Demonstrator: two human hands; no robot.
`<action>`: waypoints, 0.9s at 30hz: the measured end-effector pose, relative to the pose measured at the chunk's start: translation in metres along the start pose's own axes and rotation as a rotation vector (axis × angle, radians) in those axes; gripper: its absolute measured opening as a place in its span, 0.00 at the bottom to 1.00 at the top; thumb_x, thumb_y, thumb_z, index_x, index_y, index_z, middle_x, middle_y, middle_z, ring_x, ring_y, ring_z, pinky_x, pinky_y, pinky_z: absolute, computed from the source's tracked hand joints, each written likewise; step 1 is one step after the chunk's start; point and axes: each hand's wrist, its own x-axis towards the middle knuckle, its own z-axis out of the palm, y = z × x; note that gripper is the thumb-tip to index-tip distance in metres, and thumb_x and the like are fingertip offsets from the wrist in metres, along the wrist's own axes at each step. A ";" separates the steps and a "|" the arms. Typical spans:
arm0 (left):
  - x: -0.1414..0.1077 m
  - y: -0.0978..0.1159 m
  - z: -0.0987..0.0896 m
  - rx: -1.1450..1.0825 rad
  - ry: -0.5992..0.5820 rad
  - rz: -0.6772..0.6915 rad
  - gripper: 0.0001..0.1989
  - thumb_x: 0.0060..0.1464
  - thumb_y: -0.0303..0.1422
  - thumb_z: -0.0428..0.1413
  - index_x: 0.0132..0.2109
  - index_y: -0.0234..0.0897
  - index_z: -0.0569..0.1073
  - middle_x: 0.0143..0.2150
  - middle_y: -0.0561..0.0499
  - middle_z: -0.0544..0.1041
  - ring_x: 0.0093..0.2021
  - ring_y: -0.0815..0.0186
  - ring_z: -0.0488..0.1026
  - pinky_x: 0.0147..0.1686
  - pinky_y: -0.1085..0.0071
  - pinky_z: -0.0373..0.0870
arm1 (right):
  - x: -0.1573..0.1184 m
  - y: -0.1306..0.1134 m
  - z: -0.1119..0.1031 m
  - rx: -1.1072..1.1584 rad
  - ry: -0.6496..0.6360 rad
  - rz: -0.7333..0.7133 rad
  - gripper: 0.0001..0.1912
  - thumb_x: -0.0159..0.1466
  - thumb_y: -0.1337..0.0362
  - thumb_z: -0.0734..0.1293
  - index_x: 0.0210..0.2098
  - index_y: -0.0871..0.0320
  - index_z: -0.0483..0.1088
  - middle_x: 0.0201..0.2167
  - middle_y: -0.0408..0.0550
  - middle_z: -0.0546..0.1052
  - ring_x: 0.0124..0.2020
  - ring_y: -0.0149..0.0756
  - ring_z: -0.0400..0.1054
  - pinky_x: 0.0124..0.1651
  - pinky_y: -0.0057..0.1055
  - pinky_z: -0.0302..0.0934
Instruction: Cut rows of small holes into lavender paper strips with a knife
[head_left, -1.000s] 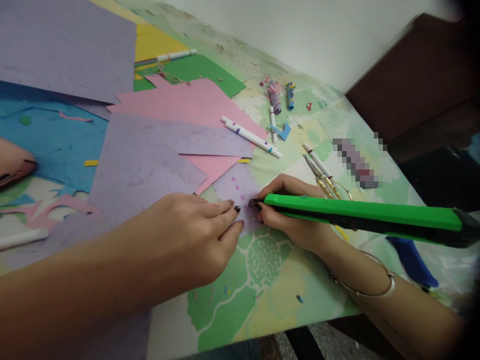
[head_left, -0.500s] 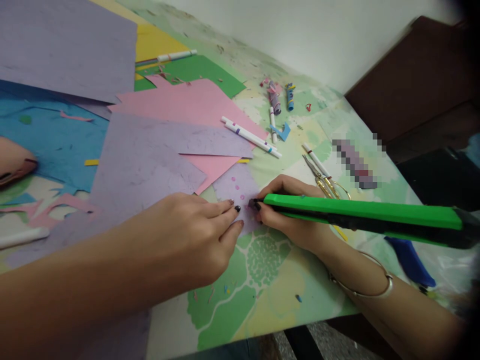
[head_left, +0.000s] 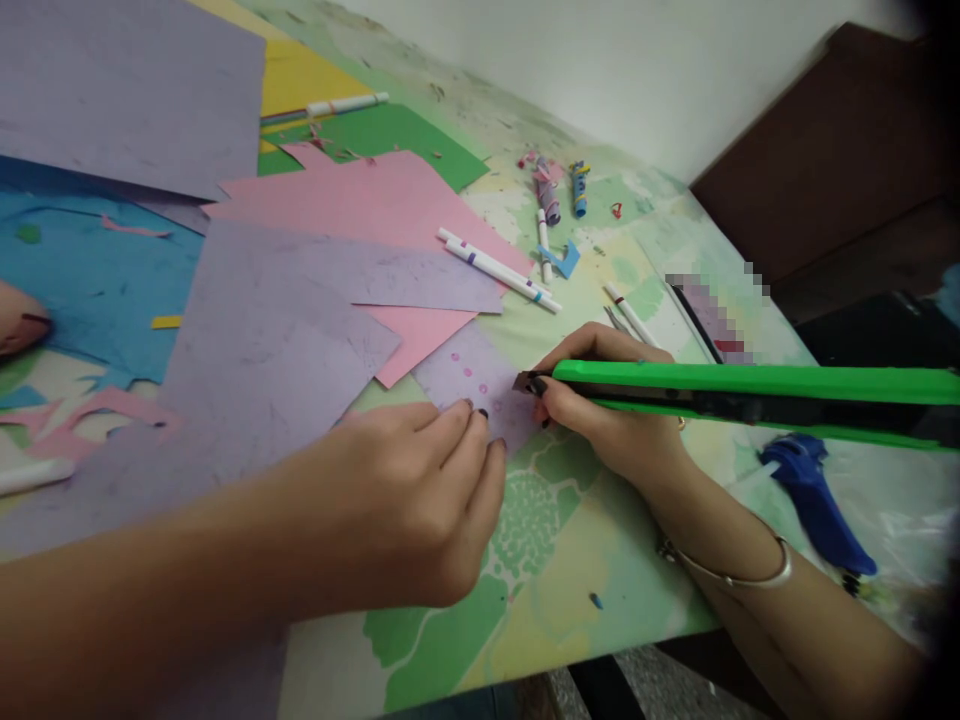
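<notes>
My right hand [head_left: 607,395] is closed round a green and black box cutter [head_left: 750,385], gripping it close to its dark tip. That tip is just over a small piece of purple paper [head_left: 504,362] with a row of pink-purple dots. On the near left edge of this piece, my left hand [head_left: 420,490] has its bent fingers together, the fingertips on the paper. They hide its lower left corner. Past my right hand, scissors [head_left: 616,320] lie mostly covered by it, beside a white marker [head_left: 631,315].
Large purple sheets [head_left: 277,330], a pink sheet [head_left: 360,195] and a blue sheet [head_left: 90,270] spread over the left. Two white markers [head_left: 499,270] lie beyond the small piece. Small paper rolls [head_left: 579,190] stand farther back. A blue-handled tool [head_left: 825,510] lies at right.
My right hand and the box cutter have shifted up and slightly right, uncovering more of the dotted paper. My left fingers have bent more. More of the blue-handled tool shows.
</notes>
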 end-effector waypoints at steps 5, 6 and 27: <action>0.010 0.002 -0.002 0.127 0.056 0.115 0.14 0.61 0.21 0.49 0.41 0.26 0.81 0.37 0.36 0.83 0.33 0.57 0.81 0.29 0.65 0.78 | 0.002 0.008 -0.002 0.033 -0.107 -0.014 0.04 0.58 0.68 0.72 0.30 0.57 0.72 0.26 0.42 0.77 0.26 0.30 0.70 0.29 0.27 0.65; 0.011 0.001 -0.003 0.114 0.052 0.109 0.15 0.61 0.21 0.49 0.40 0.28 0.81 0.35 0.38 0.83 0.31 0.58 0.80 0.27 0.66 0.77 | 0.002 0.008 -0.002 0.033 -0.118 -0.010 0.04 0.58 0.68 0.72 0.30 0.57 0.73 0.26 0.42 0.77 0.27 0.31 0.71 0.30 0.27 0.65; 0.004 0.004 0.005 0.050 0.099 -0.017 0.14 0.59 0.19 0.49 0.38 0.26 0.81 0.36 0.37 0.83 0.37 0.50 0.81 0.34 0.56 0.83 | -0.001 0.009 0.001 -0.033 -0.116 -0.002 0.04 0.58 0.67 0.73 0.31 0.57 0.73 0.27 0.43 0.78 0.28 0.32 0.72 0.31 0.29 0.65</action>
